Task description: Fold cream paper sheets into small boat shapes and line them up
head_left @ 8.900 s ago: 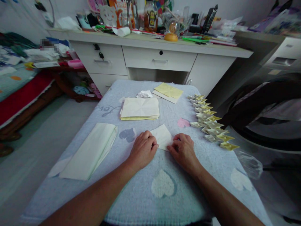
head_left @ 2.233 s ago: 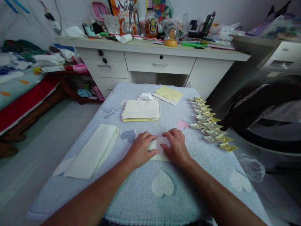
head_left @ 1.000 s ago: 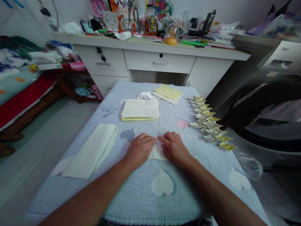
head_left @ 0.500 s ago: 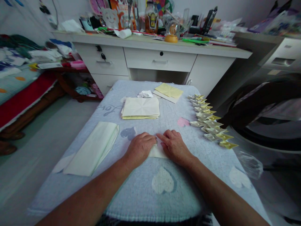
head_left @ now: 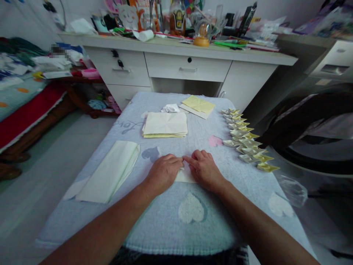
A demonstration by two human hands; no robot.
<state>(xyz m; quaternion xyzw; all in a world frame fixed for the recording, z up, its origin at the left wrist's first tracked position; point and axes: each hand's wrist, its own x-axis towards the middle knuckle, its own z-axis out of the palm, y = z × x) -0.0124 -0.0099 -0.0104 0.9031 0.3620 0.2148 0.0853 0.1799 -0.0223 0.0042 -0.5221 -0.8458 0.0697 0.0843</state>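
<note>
left hand: (head_left: 164, 171) fingers together, pressed down over the left part of the work sheet; pinch or flat press, can't tell, undersides hidden.
right hand: (head_left: 202, 167) index stretched out to the left fingertips, other fingers curled, heel over the sheet's right part; can't tell if anything is gripped.
work sheet: (head_left: 185, 176) pale paper, flat on the cloth between and partly under both hands; near edge visible, a small raised flap by the left fingers.
step: reads as pressing in a fold, judging by both hands meeting at the far edge.
next move: would call for one hand pinning the sheet while the other runs the crease; light force, thin paper.
cloth: (head_left: 154, 221) blue, heart-printed, under everything.
sheet stack: (head_left: 164, 124) beyond the hands, creased top sheet, yellow at the bottom.
folded paper: (head_left: 109, 171) left of left hand, well apart.
yellow sheet: (head_left: 197, 103) far end, over a white one; crumpled tissue (head_left: 170, 108) near it.
paper boats: (head_left: 250, 151) white-and-yellow, rowed along the right edge.
desk: (head_left: 190, 68) white, beyond the far end.
</note>
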